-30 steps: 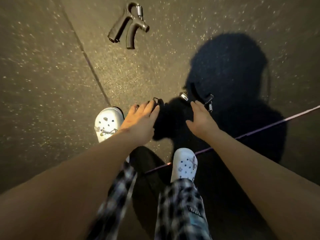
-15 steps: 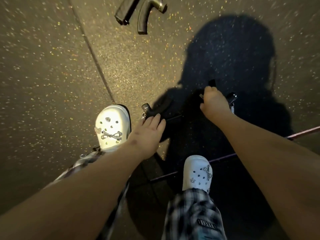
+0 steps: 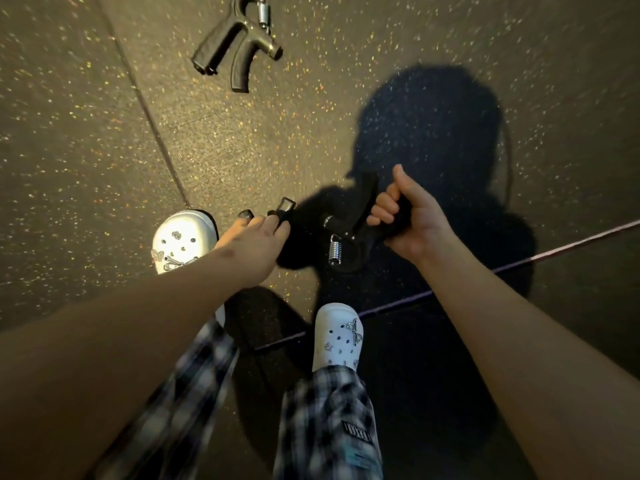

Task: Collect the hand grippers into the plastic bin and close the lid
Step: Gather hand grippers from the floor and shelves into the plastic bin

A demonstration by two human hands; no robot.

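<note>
My right hand (image 3: 412, 220) grips one handle of a black hand gripper (image 3: 349, 237), lifted off the floor with its steel spring hanging at the lower left. My left hand (image 3: 256, 244) reaches down with its back to the camera, fingertips curled onto a second black hand gripper (image 3: 285, 206), which is mostly hidden in shadow beyond the fingers. A third black hand gripper (image 3: 235, 46) lies on the floor at the top, apart from both hands. The plastic bin is not in view.
Dark speckled rubber floor (image 3: 86, 150) with a seam running diagonally at left and a thin pale line (image 3: 571, 242) at right. My two white clogs (image 3: 180, 240) (image 3: 337, 337) stand below the hands. My shadow covers the middle.
My right hand has closed round the gripper's handle and raised it, turning it so the spring hangs down. My left hand's fingertips have curled onto the second gripper.
</note>
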